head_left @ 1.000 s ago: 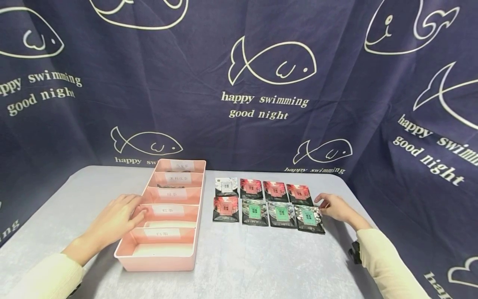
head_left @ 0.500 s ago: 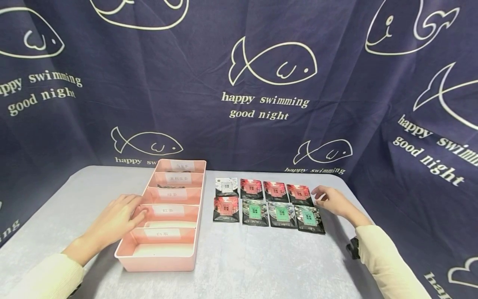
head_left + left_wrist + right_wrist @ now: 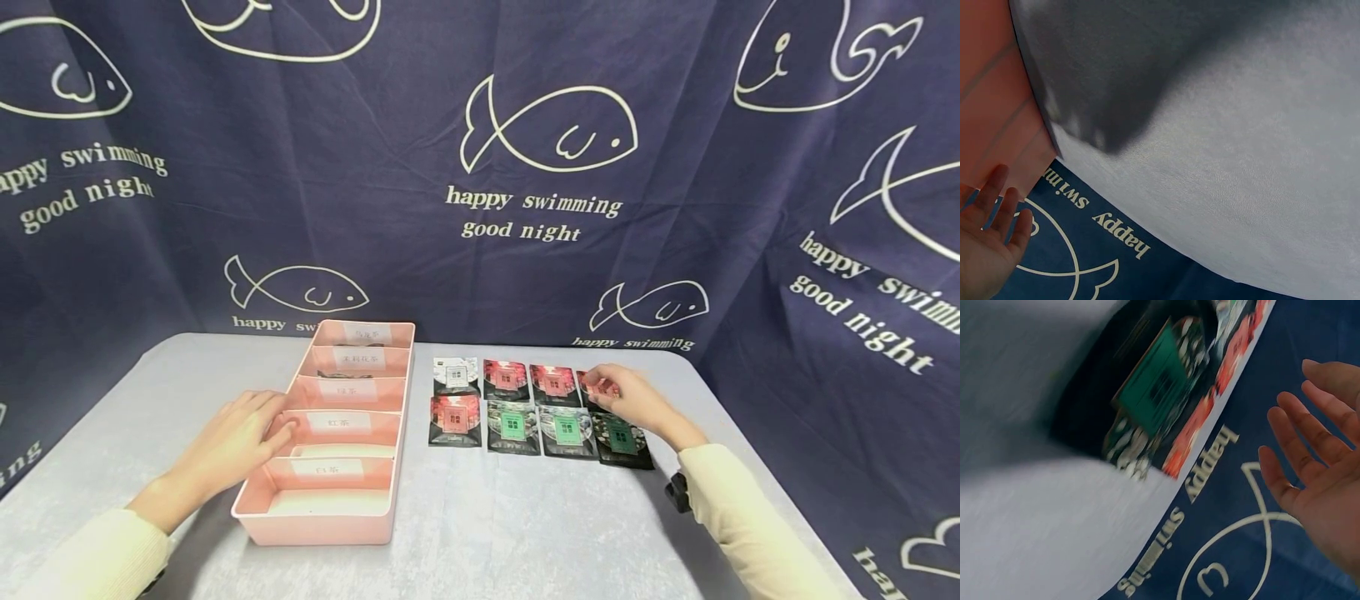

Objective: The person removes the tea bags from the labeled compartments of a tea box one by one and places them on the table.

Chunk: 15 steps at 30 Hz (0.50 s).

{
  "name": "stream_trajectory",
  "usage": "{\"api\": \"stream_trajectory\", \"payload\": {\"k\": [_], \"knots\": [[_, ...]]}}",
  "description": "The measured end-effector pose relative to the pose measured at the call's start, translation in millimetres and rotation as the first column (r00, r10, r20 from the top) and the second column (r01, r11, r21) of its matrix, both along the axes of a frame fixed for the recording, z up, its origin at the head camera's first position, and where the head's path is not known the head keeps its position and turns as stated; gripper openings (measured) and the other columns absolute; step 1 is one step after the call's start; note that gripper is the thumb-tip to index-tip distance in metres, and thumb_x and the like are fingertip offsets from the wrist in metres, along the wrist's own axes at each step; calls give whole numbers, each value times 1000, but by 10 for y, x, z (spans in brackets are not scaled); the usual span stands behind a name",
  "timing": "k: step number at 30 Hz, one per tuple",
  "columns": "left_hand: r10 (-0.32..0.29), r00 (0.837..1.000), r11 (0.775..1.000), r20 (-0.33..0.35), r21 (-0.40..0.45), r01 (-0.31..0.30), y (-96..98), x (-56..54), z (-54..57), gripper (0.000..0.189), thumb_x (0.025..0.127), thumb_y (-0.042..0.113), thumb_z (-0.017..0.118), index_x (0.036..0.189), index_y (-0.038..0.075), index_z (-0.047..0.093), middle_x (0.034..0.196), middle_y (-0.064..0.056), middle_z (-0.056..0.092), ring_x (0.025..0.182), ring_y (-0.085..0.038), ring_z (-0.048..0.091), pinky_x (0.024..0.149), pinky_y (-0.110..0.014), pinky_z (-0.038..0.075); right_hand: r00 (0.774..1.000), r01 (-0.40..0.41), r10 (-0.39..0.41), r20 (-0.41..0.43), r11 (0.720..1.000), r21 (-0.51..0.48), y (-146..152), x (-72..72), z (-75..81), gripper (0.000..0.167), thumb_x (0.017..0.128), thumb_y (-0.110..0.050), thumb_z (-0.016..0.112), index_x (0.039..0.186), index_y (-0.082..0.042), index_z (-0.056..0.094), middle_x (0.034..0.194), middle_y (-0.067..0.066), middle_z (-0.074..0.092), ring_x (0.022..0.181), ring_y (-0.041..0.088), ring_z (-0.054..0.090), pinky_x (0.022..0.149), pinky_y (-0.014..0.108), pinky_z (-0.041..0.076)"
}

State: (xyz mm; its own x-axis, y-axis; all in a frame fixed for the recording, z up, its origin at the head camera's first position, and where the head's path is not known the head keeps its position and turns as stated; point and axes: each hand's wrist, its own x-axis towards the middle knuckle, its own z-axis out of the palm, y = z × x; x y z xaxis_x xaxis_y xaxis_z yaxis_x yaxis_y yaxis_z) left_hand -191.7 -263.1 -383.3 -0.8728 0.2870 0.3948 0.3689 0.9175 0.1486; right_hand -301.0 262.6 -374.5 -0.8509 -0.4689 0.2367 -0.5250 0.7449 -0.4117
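In the head view my left hand point(image 3: 232, 442) rests at the left rim of a pink divided box point(image 3: 318, 528), its fingers relaxed over the edge. My right hand point(image 3: 637, 402) is over the rightmost red tea packet point(image 3: 592, 402) in the back row and partly covers it. The right wrist view shows this hand's fingers point(image 3: 1297, 425) spread and relaxed, with nothing held. Just in front of it lies a dark tea packet with a green label point(image 3: 622, 439), shaded by the hand. Two more red tea packets and a white tea packet point(image 3: 455, 377) complete the back row.
The front row also has a red packet point(image 3: 455, 421) and two green-labelled packets point(image 3: 513, 427). White paper labels point(image 3: 339, 422) mark the box's compartments; dark packets point(image 3: 345, 375) show in the far ones. A navy curtain point(image 3: 420, 275) hangs behind the grey table point(image 3: 517, 525).
My right hand has moved left from beside the packets to over the rightmost red one, and its shadow now darkens the green-labelled packet. The left hand stays at the box rim.
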Motion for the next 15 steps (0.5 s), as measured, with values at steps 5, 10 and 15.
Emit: {"api": "stream_trajectory", "payload": {"k": [5,10,15], "knots": [[3,1000,1000,4,1,-3,1,-2,-5,39,85,27,58,115,0,58,111,-17,61,107,-36,52,92,-52,39,998,-52,54,-43,998,31,-211,-19,-8,22,80,-5,64,102,-2,61,99,14,64,86,28,60,80,45,50],[7,1000,1000,5,1,-7,1,-2,-8,40,85,27,58,114,0,58,111,-17,61,108,-36,51,93,-52,39,991,-122,126,-52,990,67,-428,-24,10,24,82,-7,62,105,-1,61,103,15,64,96,31,59,85,46,48],[9,1000,1000,7,1,-9,1,-3,-10,40,85,27,58,114,0,58,111,-17,61,108,-36,51,93,-51,39,985,-160,166,-51,981,114,-648,-8,33,26,83,-10,63,108,-4,60,106,11,63,99,27,58,86,43,49]]}}
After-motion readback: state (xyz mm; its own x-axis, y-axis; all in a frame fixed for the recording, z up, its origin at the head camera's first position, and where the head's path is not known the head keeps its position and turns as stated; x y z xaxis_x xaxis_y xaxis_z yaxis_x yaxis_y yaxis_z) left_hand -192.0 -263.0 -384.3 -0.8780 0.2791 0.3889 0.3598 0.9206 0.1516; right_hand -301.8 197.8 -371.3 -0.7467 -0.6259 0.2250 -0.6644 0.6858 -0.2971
